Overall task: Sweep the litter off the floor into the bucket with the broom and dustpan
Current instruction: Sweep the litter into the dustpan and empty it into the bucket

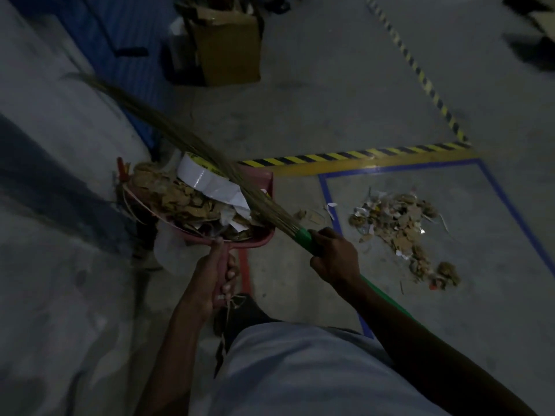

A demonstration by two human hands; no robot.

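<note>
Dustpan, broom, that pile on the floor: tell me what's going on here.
A person is mid-cleanup. The left hand grips the handle of a pink dustpan heaped with cardboard scraps and white paper. The right hand grips the green-handled broom, whose bristles lie across the load. More litter sits on the floor inside the blue tape outline. No bucket is clearly visible.
</note>
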